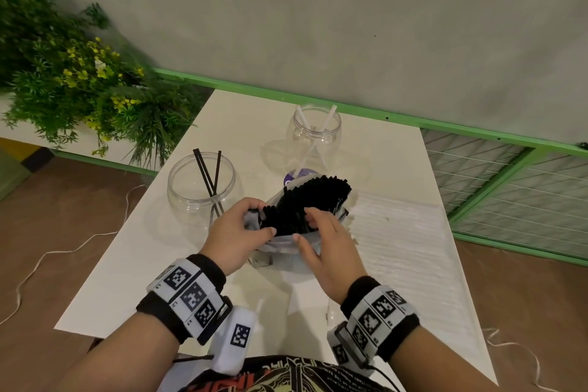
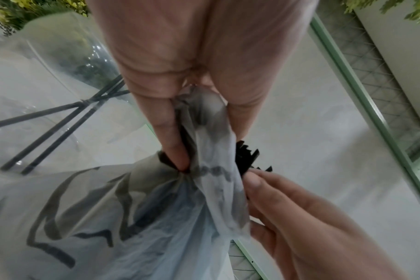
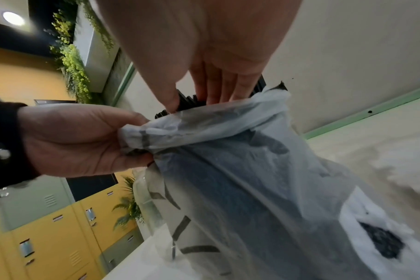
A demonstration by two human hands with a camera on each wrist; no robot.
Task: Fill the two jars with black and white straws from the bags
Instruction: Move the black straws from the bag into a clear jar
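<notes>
Fingers [image 2: 173,136] of my left hand [image 1: 237,232] pinch the gathered rim of a thin, translucent plastic bag [image 3: 240,170], thumb and forefinger curled tight on a bunched fold and holding its mouth wide. My right hand [image 1: 331,248] reaches into that mouth from the other side, fingers bent down among the bundle of black straws [image 1: 313,200] and thumb against the outside of the film; whether it has hold of a single straw I cannot tell. The bag stands upright at the middle of the white table [image 1: 152,280], its crinkled, greyish skin printed with dark strokes, and the matte black straws crowd out of the top in a dense fan of cut ends. Just left of it sits a round clear jar [image 1: 178,197] with three black straws leaning inside. Farther back, near the wall, a second clear jar [image 1: 297,137] holds two white straws [image 1: 327,119] crossed against its neck. A ribbed, pale packet of straws [image 1: 397,232] lies flat on the table to the right of the bag. Leafy greenery with yellow flowers [image 1: 79,73] fills the ledge at left.
</notes>
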